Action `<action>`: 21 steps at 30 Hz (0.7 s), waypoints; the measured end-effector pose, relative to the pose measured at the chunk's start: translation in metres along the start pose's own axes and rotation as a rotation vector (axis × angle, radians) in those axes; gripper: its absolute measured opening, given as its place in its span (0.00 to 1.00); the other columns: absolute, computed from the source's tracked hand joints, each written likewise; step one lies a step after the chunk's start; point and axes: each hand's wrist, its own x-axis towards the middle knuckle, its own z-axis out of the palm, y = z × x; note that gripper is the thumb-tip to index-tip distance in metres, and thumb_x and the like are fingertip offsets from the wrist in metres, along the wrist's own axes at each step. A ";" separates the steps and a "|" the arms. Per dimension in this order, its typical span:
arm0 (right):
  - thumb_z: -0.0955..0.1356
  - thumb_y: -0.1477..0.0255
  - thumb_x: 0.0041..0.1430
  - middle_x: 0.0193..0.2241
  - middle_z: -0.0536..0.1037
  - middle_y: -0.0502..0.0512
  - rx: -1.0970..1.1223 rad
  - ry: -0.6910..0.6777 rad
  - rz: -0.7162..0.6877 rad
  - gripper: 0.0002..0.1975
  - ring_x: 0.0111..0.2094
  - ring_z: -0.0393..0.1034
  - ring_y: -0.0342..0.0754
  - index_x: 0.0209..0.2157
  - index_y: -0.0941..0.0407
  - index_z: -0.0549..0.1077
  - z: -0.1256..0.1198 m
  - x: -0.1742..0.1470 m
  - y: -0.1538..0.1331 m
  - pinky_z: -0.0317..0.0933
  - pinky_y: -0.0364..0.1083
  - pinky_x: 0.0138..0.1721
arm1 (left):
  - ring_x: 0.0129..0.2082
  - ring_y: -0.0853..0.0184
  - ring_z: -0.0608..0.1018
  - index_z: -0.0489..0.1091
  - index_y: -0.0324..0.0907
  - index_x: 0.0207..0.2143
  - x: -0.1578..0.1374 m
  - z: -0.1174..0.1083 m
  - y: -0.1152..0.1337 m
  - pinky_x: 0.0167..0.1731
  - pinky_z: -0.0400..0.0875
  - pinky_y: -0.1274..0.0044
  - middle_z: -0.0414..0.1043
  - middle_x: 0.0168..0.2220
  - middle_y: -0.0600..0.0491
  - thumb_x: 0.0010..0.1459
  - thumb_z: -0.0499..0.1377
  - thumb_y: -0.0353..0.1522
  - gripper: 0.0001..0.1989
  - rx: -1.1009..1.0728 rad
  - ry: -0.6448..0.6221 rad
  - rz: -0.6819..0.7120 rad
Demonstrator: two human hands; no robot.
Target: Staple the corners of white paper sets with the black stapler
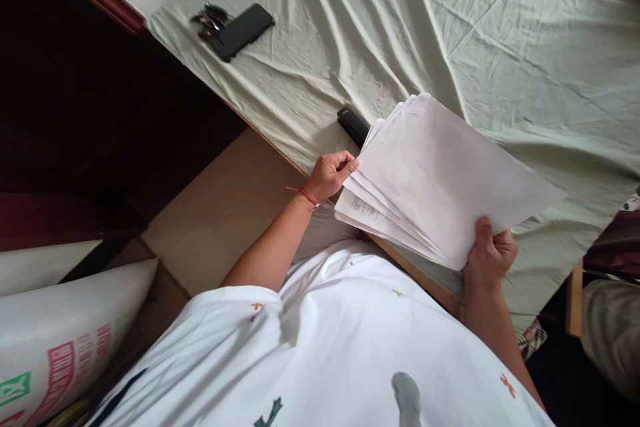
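A fanned stack of paper sheets [445,167] is held over the near edge of a cloth-covered surface. The top sheet looks blank, while printed lines show on a lower one at the left. My left hand [331,172], with a red string at the wrist, pinches the left edge of the sheets. At the near right corner my right hand [490,255] grips the stack, thumb on top and fingers hidden underneath. Just beyond my left hand lies a black stapler-like object [353,125], partly covered by the paper.
Pale green wrinkled cloth [540,67] covers the surface. A black phone-like object [243,32] lies at the far left beside a bunch of keys [213,17]. Below on the left are a white printed sack [65,327] and dark furniture [75,93].
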 end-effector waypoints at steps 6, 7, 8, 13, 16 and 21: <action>0.77 0.59 0.52 0.35 0.81 0.52 0.033 -0.040 0.027 0.18 0.40 0.75 0.45 0.38 0.58 0.79 0.001 -0.001 -0.003 0.68 0.50 0.54 | 0.25 0.72 0.63 0.68 0.40 0.27 0.000 -0.002 0.001 0.27 0.59 0.77 0.63 0.23 0.58 0.59 0.61 0.44 0.17 -0.039 -0.006 0.001; 0.77 0.59 0.52 0.35 0.82 0.52 0.041 -0.050 0.037 0.18 0.40 0.75 0.45 0.38 0.58 0.79 0.001 -0.001 -0.003 0.68 0.51 0.54 | 0.25 0.72 0.64 0.68 0.40 0.28 0.000 -0.002 0.000 0.28 0.60 0.77 0.63 0.23 0.58 0.59 0.61 0.43 0.16 -0.049 -0.009 -0.002; 0.77 0.59 0.51 0.35 0.82 0.52 0.044 -0.061 0.047 0.18 0.39 0.75 0.45 0.38 0.57 0.79 0.001 -0.001 -0.004 0.68 0.51 0.54 | 0.25 0.72 0.64 0.69 0.40 0.28 0.000 -0.002 0.000 0.28 0.60 0.77 0.64 0.23 0.58 0.59 0.61 0.42 0.15 -0.060 -0.013 -0.006; 0.78 0.60 0.48 0.35 0.81 0.51 0.058 -0.093 0.083 0.19 0.36 0.74 0.44 0.39 0.57 0.78 0.001 -0.003 -0.007 0.69 0.50 0.51 | 0.26 0.72 0.67 0.70 0.40 0.31 0.000 -0.003 -0.003 0.29 0.62 0.77 0.68 0.25 0.57 0.57 0.61 0.39 0.11 -0.131 -0.036 -0.034; 0.79 0.63 0.47 0.35 0.81 0.51 0.095 -0.107 0.108 0.20 0.36 0.73 0.42 0.40 0.57 0.78 0.000 -0.003 -0.009 0.68 0.48 0.50 | 0.27 0.71 0.70 0.71 0.39 0.33 0.000 -0.002 -0.006 0.30 0.64 0.77 0.71 0.27 0.56 0.56 0.61 0.38 0.10 -0.179 -0.056 -0.052; 0.80 0.67 0.44 0.39 0.82 0.52 0.152 -0.139 0.126 0.25 0.43 0.75 0.45 0.45 0.56 0.78 -0.002 -0.002 -0.010 0.67 0.52 0.56 | 0.31 0.69 0.75 0.72 0.39 0.38 0.001 -0.003 -0.010 0.35 0.68 0.77 0.75 0.31 0.54 0.53 0.62 0.34 0.11 -0.206 -0.083 -0.051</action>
